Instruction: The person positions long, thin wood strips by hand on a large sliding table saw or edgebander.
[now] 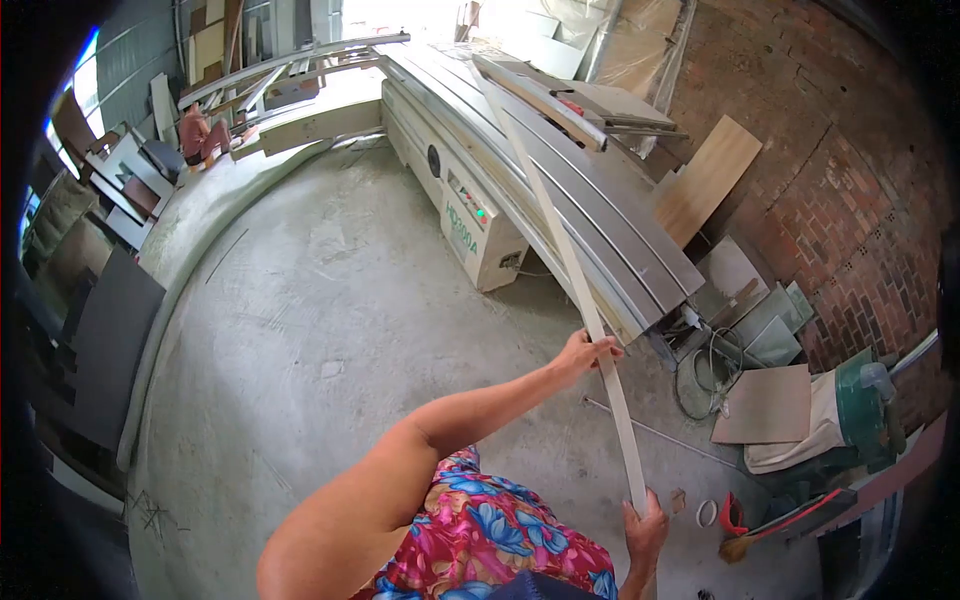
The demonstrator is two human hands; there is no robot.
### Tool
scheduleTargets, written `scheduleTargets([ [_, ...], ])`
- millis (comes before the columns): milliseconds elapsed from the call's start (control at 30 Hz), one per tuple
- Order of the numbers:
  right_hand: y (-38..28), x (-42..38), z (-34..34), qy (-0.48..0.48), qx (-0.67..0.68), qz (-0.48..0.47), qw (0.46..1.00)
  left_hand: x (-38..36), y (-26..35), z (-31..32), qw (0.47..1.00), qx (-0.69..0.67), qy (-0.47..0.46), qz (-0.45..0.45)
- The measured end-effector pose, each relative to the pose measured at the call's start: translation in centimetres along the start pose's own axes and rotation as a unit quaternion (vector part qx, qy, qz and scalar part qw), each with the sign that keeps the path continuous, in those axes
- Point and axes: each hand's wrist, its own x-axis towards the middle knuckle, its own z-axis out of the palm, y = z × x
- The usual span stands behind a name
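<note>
A long, thin pale strip of board [560, 245] slants from the far end of a panel saw's table down to my body. My left hand [583, 357] is wrapped around it just off the near corner of the saw. Lower down, my right hand [645, 525] grips the strip near its close end. The strip's far part lies over the panel saw [600, 190], a long metal table with rails and grooves. A small control panel [470, 205] with a lit green button sits on the saw's side.
To the left, another person [200, 135] sits low near leaning boards. At right, wooden panels [710, 180] lean by a brick wall [850, 200]. Coiled cable [705, 375], a green-and-white sack [815, 425], a broom [740, 545] and a thin rod [665, 435] lie on the concrete floor [320, 300].
</note>
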Motion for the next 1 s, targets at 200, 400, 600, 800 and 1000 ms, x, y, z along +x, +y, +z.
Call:
scheduleTargets([
  [200, -0.6, 7.6, -0.7, 0.011, -0.026, 0.005, 1.0, 8.7, -0.5, -1.6, 1.0, 0.014, 0.001, 0.001],
  [400, -1.1, 16.0, 1.0, 0.011, -0.037, -0.003, 0.999, 16.3, 1.3, -3.6, 1.0, 0.01, 0.01, -0.014],
  [600, -4.0, 26.3, 1.9, 0.0, -0.074, -0.002, 0.997, 26.3, 3.4, -7.7, 0.999, 0.018, 0.028, -0.017],
  [800, -6.4, 34.5, 2.2, 0.047, -0.115, 0.014, 0.992, 34.1, 6.8, -11.2, 0.996, 0.051, 0.067, -0.031],
  [1000, -5.2, 39.7, 2.9, 0.096, -0.108, 0.05, 0.988, 40.3, 9.4, -13.8, 0.986, 0.093, 0.083, -0.107],
])
